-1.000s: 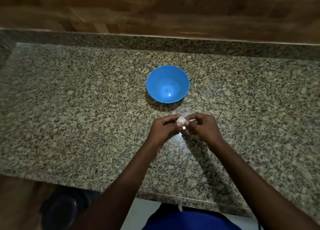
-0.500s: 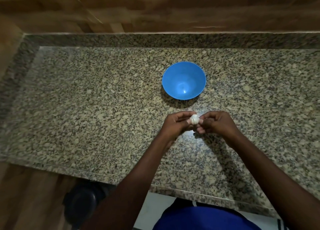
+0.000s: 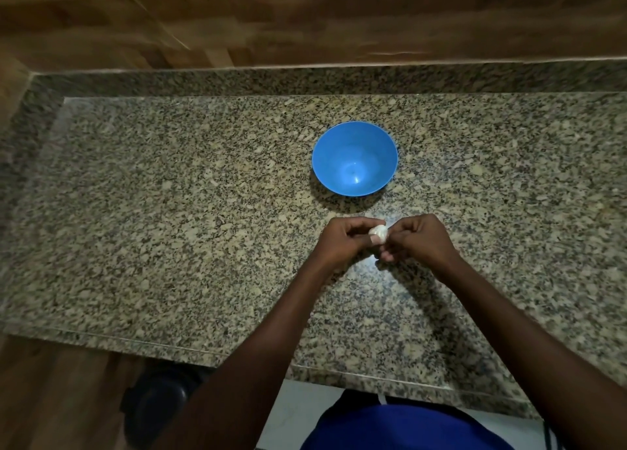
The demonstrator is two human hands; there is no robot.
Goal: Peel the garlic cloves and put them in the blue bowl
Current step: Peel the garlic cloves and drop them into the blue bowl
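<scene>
A small white piece of garlic (image 3: 379,233) sits between my two hands, just above the granite counter. My left hand (image 3: 342,242) grips it from the left with curled fingers. My right hand (image 3: 415,240) pinches it from the right. Most of the garlic is hidden by my fingers. The blue bowl (image 3: 354,133) stands a short way behind my hands and holds nothing that I can see.
The speckled granite counter (image 3: 169,212) runs left and right, with a raised granite lip and a wooden wall (image 3: 305,21) behind it. The counter's front edge (image 3: 135,342) is near me. A dark round object (image 3: 156,405) sits on the floor below.
Both hands keep hold of the garlic and their fingers have shifted slightly on it. The view has swung, so the bowl and hands sit further right in the frame than a second ago.
</scene>
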